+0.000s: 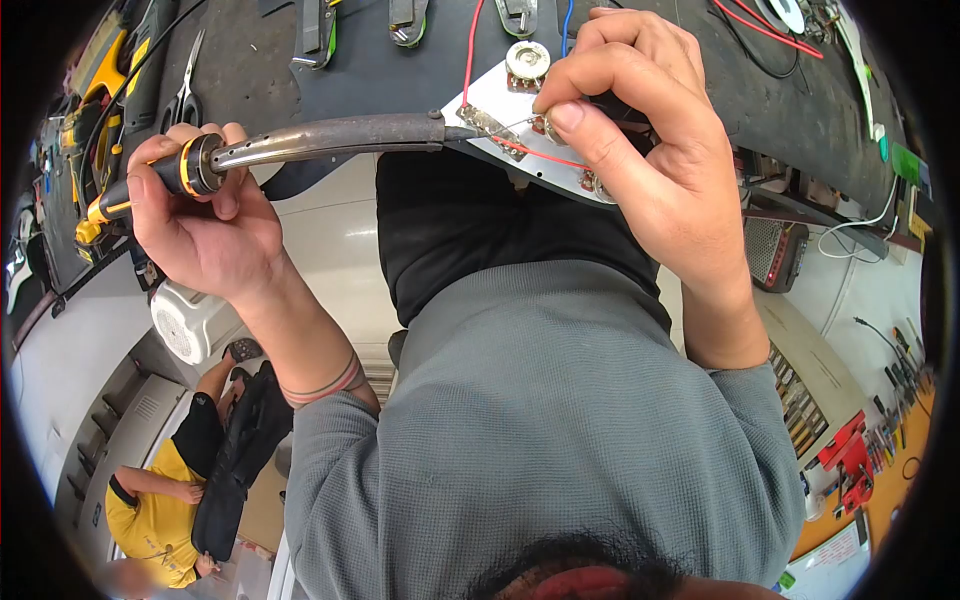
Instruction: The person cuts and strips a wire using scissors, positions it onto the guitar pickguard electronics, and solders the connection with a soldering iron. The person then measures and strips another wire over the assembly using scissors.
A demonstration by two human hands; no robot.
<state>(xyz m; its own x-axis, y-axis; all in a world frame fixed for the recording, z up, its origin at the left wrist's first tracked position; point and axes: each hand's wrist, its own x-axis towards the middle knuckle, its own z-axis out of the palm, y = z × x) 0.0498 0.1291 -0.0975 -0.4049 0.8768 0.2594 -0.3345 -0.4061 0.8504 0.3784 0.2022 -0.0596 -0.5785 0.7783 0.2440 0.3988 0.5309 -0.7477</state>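
Observation:
My left hand [205, 210] is closed around the black-and-yellow handle of a soldering iron [330, 138]. The iron's long metal barrel reaches right, its tip at a metal-cased part [490, 130] on a white plate [487, 85]. Thumb and forefinger of my right hand [650, 140] are pinched over the plate on a thin wire [522, 122] that runs toward the tip. A round potentiometer [527, 62] sits on the plate just behind those fingers. A red wire [545, 155] crosses the plate's near side; my right hand hides part of the plate.
The plate overhangs the near edge of the dark workbench [255, 85]. Several green-edged tools [408, 22] lie at the back, scissors [187, 90] at the left. Loose wires [775, 35] lie at the right. A person in a yellow shirt [155, 510] is at lower left.

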